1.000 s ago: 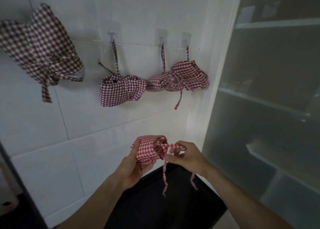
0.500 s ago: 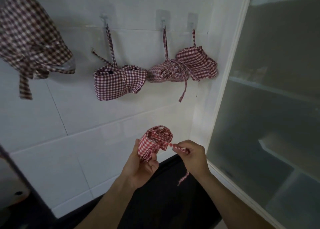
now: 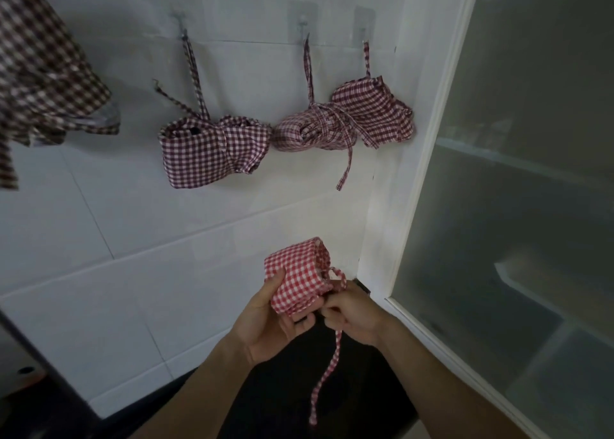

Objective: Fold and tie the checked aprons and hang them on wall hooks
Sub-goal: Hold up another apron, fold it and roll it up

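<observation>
My left hand point(image 3: 265, 322) grips a rolled red-and-white checked apron point(image 3: 297, 277) from below, in front of the white tiled wall. My right hand point(image 3: 354, 314) pinches the apron's strap point(image 3: 327, 375) right beside the roll; the strap's loose end hangs down. On the wall above, a dark-checked tied apron point(image 3: 209, 151) hangs from the left hook point(image 3: 181, 23). Two more tied bundles, one point(image 3: 315, 131) and another point(image 3: 375, 114), hang from the two right hooks point(image 3: 302, 16). A larger dark checked apron point(image 3: 40, 73) hangs at the far left.
A frosted glass cabinet door point(image 3: 518, 189) with a white frame stands close on the right. A black surface point(image 3: 299, 398) lies below my hands. The wall corner sits just behind the held apron.
My right hand has come in against the roll with the strap, and the loose strap end now hangs longer below. The view has dropped slightly toward my hands.
</observation>
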`<state>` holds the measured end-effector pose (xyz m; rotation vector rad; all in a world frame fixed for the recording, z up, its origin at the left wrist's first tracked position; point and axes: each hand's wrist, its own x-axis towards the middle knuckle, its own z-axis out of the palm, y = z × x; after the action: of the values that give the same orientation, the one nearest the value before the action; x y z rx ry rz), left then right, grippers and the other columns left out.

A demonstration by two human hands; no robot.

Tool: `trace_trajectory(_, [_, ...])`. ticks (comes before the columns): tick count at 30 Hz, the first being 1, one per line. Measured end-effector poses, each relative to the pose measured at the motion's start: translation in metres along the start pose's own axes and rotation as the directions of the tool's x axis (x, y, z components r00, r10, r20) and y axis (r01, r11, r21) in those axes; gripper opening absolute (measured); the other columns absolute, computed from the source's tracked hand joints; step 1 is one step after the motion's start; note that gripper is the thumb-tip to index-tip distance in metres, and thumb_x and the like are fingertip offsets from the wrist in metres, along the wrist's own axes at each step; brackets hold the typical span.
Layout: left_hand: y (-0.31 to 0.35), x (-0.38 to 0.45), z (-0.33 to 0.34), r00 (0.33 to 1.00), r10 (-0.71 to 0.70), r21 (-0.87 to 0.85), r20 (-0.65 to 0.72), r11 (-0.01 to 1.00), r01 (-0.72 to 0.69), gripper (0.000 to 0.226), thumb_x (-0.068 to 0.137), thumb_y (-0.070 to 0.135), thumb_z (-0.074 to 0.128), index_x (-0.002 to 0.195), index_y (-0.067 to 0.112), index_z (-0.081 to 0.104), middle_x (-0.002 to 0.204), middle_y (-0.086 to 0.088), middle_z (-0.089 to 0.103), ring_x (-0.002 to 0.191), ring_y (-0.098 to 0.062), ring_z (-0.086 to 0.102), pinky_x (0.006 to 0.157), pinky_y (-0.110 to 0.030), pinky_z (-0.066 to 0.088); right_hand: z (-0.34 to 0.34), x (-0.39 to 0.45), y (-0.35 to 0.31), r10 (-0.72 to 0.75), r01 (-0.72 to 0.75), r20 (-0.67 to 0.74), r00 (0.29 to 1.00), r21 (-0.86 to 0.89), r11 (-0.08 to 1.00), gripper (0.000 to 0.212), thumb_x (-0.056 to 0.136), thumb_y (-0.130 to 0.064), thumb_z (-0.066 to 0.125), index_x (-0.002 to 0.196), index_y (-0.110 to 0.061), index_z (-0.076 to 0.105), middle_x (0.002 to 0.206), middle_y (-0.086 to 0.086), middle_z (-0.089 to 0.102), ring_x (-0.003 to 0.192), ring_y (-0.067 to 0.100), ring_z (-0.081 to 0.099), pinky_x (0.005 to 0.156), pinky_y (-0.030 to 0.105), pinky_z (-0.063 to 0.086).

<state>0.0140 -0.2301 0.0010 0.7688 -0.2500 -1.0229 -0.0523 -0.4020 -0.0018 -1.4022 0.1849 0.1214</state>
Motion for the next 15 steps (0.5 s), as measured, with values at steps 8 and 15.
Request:
trace_trajectory(8, [-0.020,-0.006,-0.035,0.984,-0.063,0.436,-0.166,0.891,0.130,0.058,0.089,0.047,0.066,0.135,0.017,0.049,0.115,-0.014,0.069,0.102,-0.030,0.068,0.088,-0.041,0.049,-0.008,-0.005,0.015,0.231,-0.232,-0.064,0.971,-0.013,0.973,0.042,0.085,-0.059,0.067,0.072,-0.019,0.062,0.062,-0.005,0.055,0.043,0.005,0.038,0.038,0.019,0.021])
trace_trajectory(15, [-0.091,-0.024,-0.083,0.872,-0.038,0.557,-0.487,0.756,0.344,0.044,0.074,0.046,0.080,0.107,0.024,0.060,0.102,0.001,0.071,0.089,-0.013,0.068,0.078,-0.031,0.056,0.002,0.003,0.133,0.451,-0.461,-0.224,0.864,0.011,0.888,0.048,0.072,-0.048,0.082,0.102,-0.011,0.072,0.087,-0.003,0.076,0.080,0.013,0.070,0.066,0.029,0.052])
